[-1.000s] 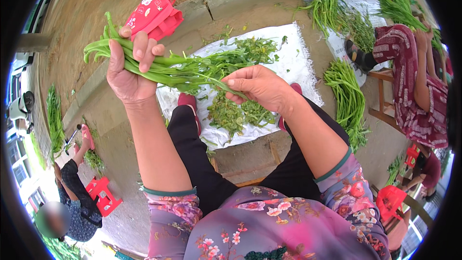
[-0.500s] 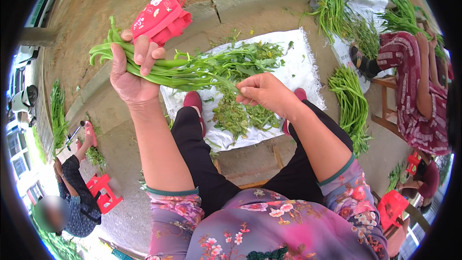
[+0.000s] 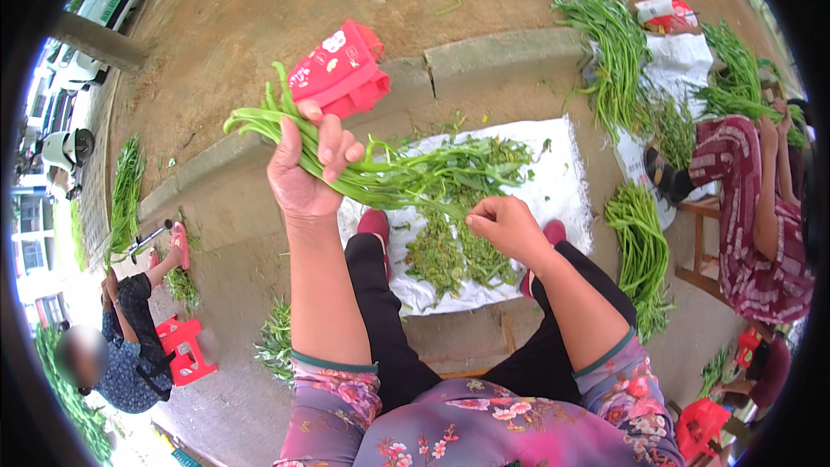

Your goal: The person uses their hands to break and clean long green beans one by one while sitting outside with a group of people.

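Observation:
My left hand (image 3: 313, 164) is closed around a bunch of leafy green stems (image 3: 380, 183), held up in front of me. The thick ends stick out past the thumb on the left, and the leafy tips trail to the right. At those tips my right hand (image 3: 510, 229) pinches a leaf (image 3: 451, 210) between thumb and fingertips. Below lies a white woven sheet (image 3: 553, 199), spread on the ground between and beyond my feet. Loose leaves and trimmings (image 3: 437, 255) are heaped on it.
A red bag (image 3: 341, 69) lies by the concrete kerb (image 3: 510, 50). Piles of long green stems (image 3: 638, 246) rest to the right, with more greens (image 3: 605, 47) farther off. Co-workers sit at both sides, one in patterned maroon clothes (image 3: 735, 199). A red stool (image 3: 184, 350) stands left.
The whole view has shifted, so the scene sits lower and farther right. My left hand has come slightly rightward with the bunch, closer to my right hand, which still pinches at the leafy end.

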`<action>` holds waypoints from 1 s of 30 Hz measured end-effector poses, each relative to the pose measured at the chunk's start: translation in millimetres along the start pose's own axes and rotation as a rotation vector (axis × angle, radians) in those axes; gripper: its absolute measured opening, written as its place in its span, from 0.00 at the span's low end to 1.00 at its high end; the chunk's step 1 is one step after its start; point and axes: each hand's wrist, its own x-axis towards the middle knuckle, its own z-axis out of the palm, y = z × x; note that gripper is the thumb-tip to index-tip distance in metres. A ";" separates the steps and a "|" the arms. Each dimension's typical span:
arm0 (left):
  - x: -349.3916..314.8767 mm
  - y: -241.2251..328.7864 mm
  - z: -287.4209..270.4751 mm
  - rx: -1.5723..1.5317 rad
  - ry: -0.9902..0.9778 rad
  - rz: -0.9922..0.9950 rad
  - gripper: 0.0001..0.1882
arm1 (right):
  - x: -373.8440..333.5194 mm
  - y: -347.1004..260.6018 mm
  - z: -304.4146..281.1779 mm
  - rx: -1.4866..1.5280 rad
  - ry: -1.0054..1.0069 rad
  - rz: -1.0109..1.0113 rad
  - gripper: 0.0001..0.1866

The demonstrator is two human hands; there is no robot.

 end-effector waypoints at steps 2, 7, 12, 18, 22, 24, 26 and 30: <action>-0.3 1.6 -1.1 0.015 0.012 -0.004 0.14 | 1.2 5.9 -0.5 0.141 -0.018 0.028 0.10; -1.7 -0.6 -3.0 0.054 0.005 -0.062 0.15 | 3.4 11.9 -12.3 0.696 0.020 0.213 0.06; -4.2 -0.1 8.0 0.306 0.062 -0.173 0.19 | 6.3 19.8 -24.3 0.729 0.177 0.225 0.06; -4.5 -15.5 24.1 0.664 0.229 -0.389 0.18 | 3.6 2.1 -29.1 0.412 0.123 0.001 0.09; 2.7 -47.5 33.1 0.761 0.203 -0.557 0.15 | 9.7 22.5 -30.9 -0.370 0.427 -0.599 0.10; 3.7 -61.5 35.6 0.753 0.191 -0.627 0.14 | 10.1 15.2 -34.8 -0.408 0.522 -0.590 0.09; 4.4 -74.9 37.8 0.800 0.172 -0.694 0.14 | 7.9 2.7 -36.4 -0.119 0.520 -0.470 0.08; -0.7 -100.3 35.4 0.838 0.132 -0.798 0.13 | -0.7 -23.1 -41.9 0.396 0.419 -0.270 0.08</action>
